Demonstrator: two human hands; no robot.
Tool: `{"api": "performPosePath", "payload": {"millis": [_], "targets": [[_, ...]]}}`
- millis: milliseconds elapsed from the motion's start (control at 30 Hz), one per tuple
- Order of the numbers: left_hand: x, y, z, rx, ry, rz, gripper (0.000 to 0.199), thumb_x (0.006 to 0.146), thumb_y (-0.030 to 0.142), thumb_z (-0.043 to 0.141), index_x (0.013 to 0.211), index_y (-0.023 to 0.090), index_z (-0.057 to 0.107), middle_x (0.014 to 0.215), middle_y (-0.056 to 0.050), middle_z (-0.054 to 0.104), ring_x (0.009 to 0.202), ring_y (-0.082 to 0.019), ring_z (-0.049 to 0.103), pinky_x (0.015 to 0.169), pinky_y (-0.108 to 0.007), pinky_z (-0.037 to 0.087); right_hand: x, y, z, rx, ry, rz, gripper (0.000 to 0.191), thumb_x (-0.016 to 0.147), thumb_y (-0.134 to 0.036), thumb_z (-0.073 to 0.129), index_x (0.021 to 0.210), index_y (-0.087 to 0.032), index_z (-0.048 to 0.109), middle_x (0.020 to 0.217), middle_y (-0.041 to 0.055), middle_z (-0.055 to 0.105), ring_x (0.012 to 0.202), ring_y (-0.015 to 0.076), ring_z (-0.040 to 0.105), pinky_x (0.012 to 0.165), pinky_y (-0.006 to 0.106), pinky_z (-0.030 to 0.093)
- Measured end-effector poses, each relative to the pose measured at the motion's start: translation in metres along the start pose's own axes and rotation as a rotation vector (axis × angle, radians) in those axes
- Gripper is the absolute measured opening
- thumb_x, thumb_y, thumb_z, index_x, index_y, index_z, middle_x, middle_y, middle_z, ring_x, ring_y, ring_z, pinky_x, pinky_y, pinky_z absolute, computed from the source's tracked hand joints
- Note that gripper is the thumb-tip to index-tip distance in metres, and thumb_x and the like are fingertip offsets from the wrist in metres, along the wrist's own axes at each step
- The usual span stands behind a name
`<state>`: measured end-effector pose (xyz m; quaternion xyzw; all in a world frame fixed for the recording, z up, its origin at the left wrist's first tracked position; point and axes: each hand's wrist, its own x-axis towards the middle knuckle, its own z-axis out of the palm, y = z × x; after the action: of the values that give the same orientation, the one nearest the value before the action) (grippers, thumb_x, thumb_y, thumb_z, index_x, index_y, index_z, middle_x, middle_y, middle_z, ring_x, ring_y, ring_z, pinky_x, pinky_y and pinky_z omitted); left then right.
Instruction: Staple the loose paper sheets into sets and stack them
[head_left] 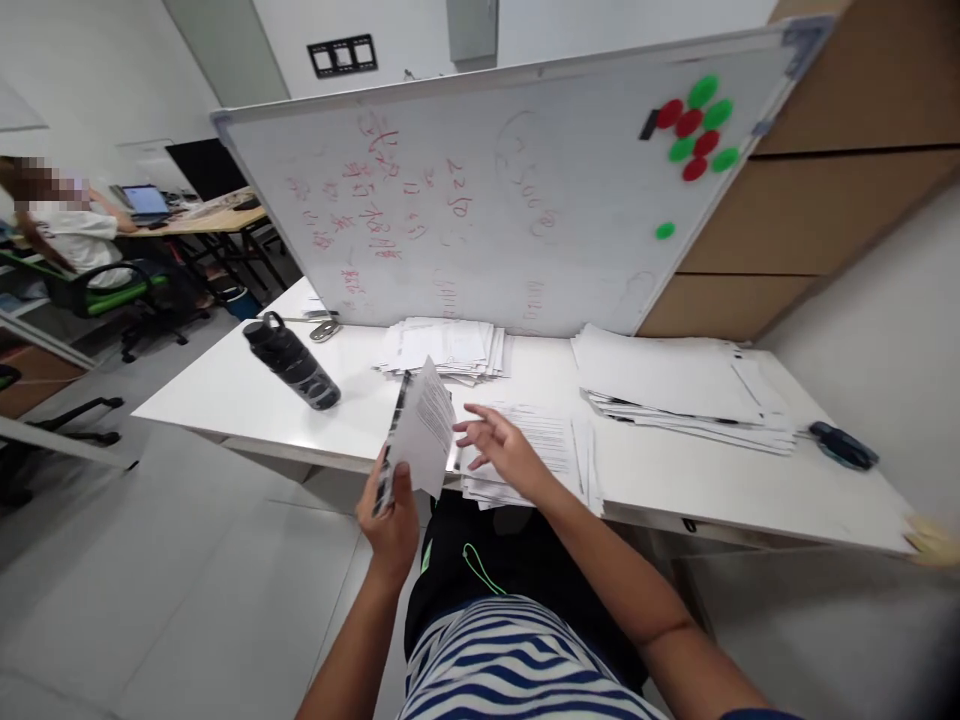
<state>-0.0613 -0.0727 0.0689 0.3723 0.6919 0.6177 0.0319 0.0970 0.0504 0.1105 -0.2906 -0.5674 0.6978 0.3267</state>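
My left hand (394, 510) grips a folded, printed paper booklet (424, 430) by its lower left side, thumb on the near page. A dark patterned strip runs along the booklet's left edge. Close to its right side, my right hand (504, 450) hovers with fingers spread and holds nothing. Below that hand lies a stack of printed sheets (551, 440) at the desk's front edge. Another paper stack (450, 345) sits behind the booklet, near the whiteboard.
A dark bottle (292, 362) stands on the white desk (225, 385) at left. Larger sheets (667, 380) are piled at right, beside a dark stapler-like object (844, 445). A whiteboard (480, 200) leans behind. A person (75, 235) sits at another desk, far left.
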Motion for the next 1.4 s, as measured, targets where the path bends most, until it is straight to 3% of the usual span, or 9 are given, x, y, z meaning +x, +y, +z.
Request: {"api": "performPosePath", "payload": {"millis": [167,300,433,533,667,800,900,1100,1400], "targets": [[-0.031,0.009,0.048,0.129,-0.349,0.876,0.048,0.086,0.012,0.061,0.133,0.02,0.059,0.147,-0.018,0.049,0.123,-0.028,0.06,0.095,-0.041,0.052,-0.087,0.012,-0.02,0.476,0.044,0.026,0.067,0.089,-0.064,0.056,0.145,-0.029,0.045,0.138,0.009,0.061,0.127,0.0278,0.057,0.097,0.045,0.053],[-0.061,0.018,0.076,0.204,-0.668,1.062,0.055,0.088,0.01,0.054,0.142,0.022,0.051,0.145,-0.013,0.053,0.134,-0.026,0.05,0.106,-0.045,0.042,-0.124,0.037,-0.055,0.548,0.364,0.142,0.055,0.084,-0.055,0.068,0.128,-0.023,0.062,0.128,0.0101,0.068,0.12,0.0301,0.062,0.103,0.046,0.049],[-0.072,0.016,0.089,0.337,-0.952,1.094,0.062,0.089,0.046,0.059,0.145,0.022,0.047,0.152,-0.011,0.045,0.144,-0.032,0.034,0.118,-0.052,0.023,-0.137,0.07,-0.083,0.293,0.624,0.233,0.049,0.072,-0.048,0.079,0.11,-0.017,0.071,0.112,0.0118,0.075,0.108,0.0334,0.068,0.097,0.048,0.052],[-0.064,0.013,0.087,0.411,-1.033,1.038,0.085,0.079,0.069,0.059,0.148,0.022,0.043,0.157,-0.014,0.036,0.148,-0.037,0.024,0.119,-0.057,0.016,-0.138,0.085,-0.097,0.037,0.715,0.267,0.043,0.072,-0.047,0.076,0.101,-0.016,0.073,0.106,0.0133,0.077,0.102,0.0356,0.07,0.089,0.048,0.055],[-0.05,0.005,0.068,0.425,-0.905,0.788,0.056,0.091,0.049,0.056,0.141,0.023,0.051,0.152,-0.013,0.044,0.145,-0.033,0.031,0.115,-0.052,0.027,-0.14,0.088,-0.108,-0.134,0.717,0.284,0.04,0.07,-0.041,0.076,0.1,-0.015,0.073,0.104,0.0132,0.077,0.099,0.0345,0.071,0.086,0.045,0.057],[-0.056,-0.012,0.038,0.304,-0.604,0.412,0.024,0.094,0.034,0.053,0.11,0.022,0.065,0.12,-0.012,0.064,0.118,-0.026,0.057,0.102,-0.044,0.044,-0.147,0.087,-0.112,-0.112,0.642,0.299,0.043,0.071,-0.039,0.077,0.106,-0.017,0.071,0.105,0.0113,0.077,0.098,0.0323,0.072,0.085,0.043,0.058],[-0.07,-0.028,0.021,0.231,-0.501,-0.025,0.031,0.091,0.047,0.057,0.106,0.02,0.064,0.111,-0.011,0.065,0.105,-0.024,0.062,0.091,-0.04,0.05,-0.153,0.088,-0.111,-0.02,0.572,0.326,0.046,0.071,-0.042,0.079,0.108,-0.017,0.071,0.108,0.0111,0.076,0.099,0.0313,0.072,0.084,0.042,0.058],[-0.054,-0.027,0.007,-0.082,-0.953,-0.789,0.061,0.081,0.069,0.056,0.104,0.014,0.07,0.097,-0.013,0.073,0.088,-0.026,0.068,0.08,-0.039,0.054,-0.153,0.084,-0.101,0.028,0.451,0.324,0.05,0.069,-0.045,0.082,0.108,-0.016,0.072,0.112,0.0122,0.075,0.102,0.0312,0.071,0.087,0.043,0.058],[0.032,0.043,0.026,0.081,-1.118,-0.154,0.036,0.09,0.05,0.055,0.096,0.018,0.071,0.096,-0.006,0.072,0.093,-0.024,0.065,0.079,-0.033,0.051,-0.116,0.03,-0.103,-0.288,0.529,0.134,0.046,0.075,-0.05,0.076,0.107,-0.018,0.072,0.109,0.0115,0.075,0.098,0.0293,0.071,0.08,0.039,0.059]]}}
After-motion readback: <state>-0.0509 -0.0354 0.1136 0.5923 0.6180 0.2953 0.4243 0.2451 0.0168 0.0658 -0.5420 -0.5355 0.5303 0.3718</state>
